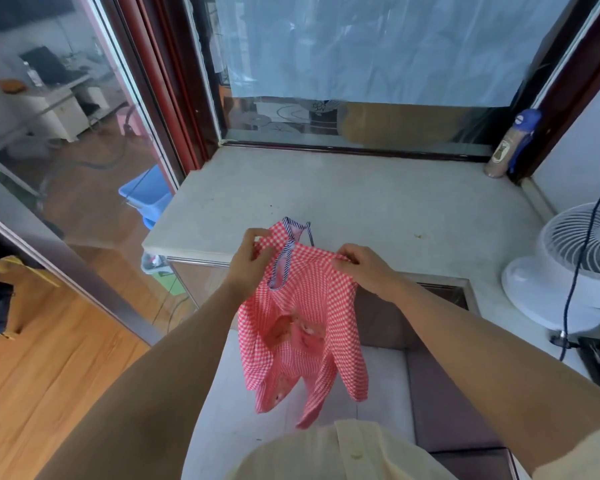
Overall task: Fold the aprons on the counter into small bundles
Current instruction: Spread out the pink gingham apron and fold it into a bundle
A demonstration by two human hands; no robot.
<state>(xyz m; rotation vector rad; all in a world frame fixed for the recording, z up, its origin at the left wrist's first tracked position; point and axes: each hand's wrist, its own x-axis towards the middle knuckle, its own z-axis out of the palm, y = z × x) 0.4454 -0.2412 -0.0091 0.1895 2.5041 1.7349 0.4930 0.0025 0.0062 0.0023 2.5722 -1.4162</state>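
Red-and-white checked fabric is pinched at two points along its top edge, one in each hand. The left hand has its fingers curled tight on the left corner of the bib. The right hand has its fingers folded over the right corner. Neither hand has fingers spread, and both are clamped on cloth.

Between the hands the apron sags slightly, then hangs free in loose vertical folds in front of the person's body. It is clear of the counter surface, with its top edge over the counter's near rim. A blue-striped neck strap loops up beyond the hands.

Handling judgement: the apron looks thin, light and fully limp. It will not hold a crease unaided, and the strap is likely to trail and snag. The best holds are the hemmed corners and edges — not mid-panel, where the cloth bunches. Laying it flat on the counter should make folding easier.

Further out, a white fan stands at the right and a bottle stands in the far corner.
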